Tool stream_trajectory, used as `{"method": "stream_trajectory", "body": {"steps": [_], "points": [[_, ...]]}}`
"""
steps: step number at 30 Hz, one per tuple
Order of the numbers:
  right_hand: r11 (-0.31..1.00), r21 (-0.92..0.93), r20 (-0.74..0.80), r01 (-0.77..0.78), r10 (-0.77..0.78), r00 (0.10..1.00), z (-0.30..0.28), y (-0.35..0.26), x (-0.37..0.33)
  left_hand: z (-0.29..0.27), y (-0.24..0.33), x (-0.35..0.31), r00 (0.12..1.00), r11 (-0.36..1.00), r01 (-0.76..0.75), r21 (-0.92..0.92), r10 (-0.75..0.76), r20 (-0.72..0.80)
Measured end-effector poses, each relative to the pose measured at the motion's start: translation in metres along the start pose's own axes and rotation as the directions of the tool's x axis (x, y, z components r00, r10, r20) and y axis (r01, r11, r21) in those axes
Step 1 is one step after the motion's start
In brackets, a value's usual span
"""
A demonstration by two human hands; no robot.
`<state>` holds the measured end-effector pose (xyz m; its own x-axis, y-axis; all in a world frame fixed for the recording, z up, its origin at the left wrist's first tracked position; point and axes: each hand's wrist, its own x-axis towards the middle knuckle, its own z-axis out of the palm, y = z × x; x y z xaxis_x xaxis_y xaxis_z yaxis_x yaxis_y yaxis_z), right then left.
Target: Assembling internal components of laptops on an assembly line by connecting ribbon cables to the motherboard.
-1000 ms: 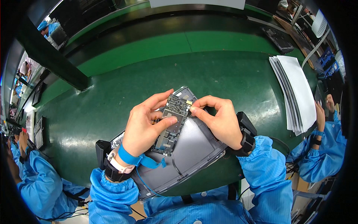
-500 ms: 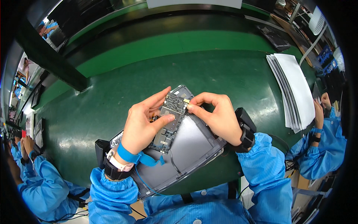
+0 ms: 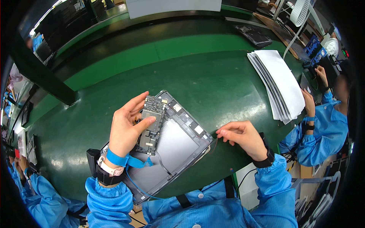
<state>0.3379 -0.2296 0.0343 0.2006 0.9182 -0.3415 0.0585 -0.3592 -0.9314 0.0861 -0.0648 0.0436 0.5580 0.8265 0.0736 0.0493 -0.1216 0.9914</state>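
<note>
A long dark circuit board [image 3: 152, 110] is gripped between the thumb and fingers of my left hand [image 3: 125, 131], tilted above the left part of a grey device housing [image 3: 178, 140]. A small pale yellow connector shows at the board's upper right corner. Off the housing's right corner, my right hand [image 3: 245, 138] pinches a thin reddish wire [image 3: 215, 146] that runs down toward the housing's edge. The wire's far end is too small to make out. A blue wrist strap [image 3: 117, 158] with a thin blue cord circles my left wrist.
The housing lies on a green table [image 3: 197, 79]. A stack of white sheets [image 3: 279, 85] lies to the right, with a dark device part [image 3: 254, 36] behind it. A dark post [image 3: 45, 76] stands at the left. Co-workers in blue sit on both sides.
My right hand has left the board's connector and moved right and nearer, now pinching the thin wire beside the housing. My left hand keeps its hold on the board. The whole view has shifted.
</note>
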Motion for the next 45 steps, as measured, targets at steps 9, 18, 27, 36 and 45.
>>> {"method": "stream_trajectory", "body": {"steps": [9,18,27,36,45], "points": [[0.986,0.122,-0.059,0.113,-0.107,0.993,0.027,-0.029,0.007,-0.002,-0.003,0.001,1.0,0.998,-0.009,0.067,0.008,0.006],[0.918,0.139,-0.04,0.371,-0.369,0.929,0.049,-0.064,0.033,-0.002,-0.006,-0.002,1.0,1.0,0.022,0.0,-0.022,-0.019],[0.848,0.098,0.05,0.521,-0.527,0.848,0.069,-0.077,0.06,-0.003,-0.006,-0.003,0.993,0.994,-0.1,0.054,0.103,-0.061],[-0.054,-0.631,0.294,0.774,-0.94,0.174,0.09,-0.052,0.074,-0.003,-0.002,-0.003,0.999,0.999,-0.016,-0.031,0.017,0.048],[-0.158,-0.651,0.372,0.743,-0.919,0.13,0.094,-0.043,0.074,-0.004,-0.002,-0.004,0.995,0.997,-0.038,0.073,0.031,0.092]]}}
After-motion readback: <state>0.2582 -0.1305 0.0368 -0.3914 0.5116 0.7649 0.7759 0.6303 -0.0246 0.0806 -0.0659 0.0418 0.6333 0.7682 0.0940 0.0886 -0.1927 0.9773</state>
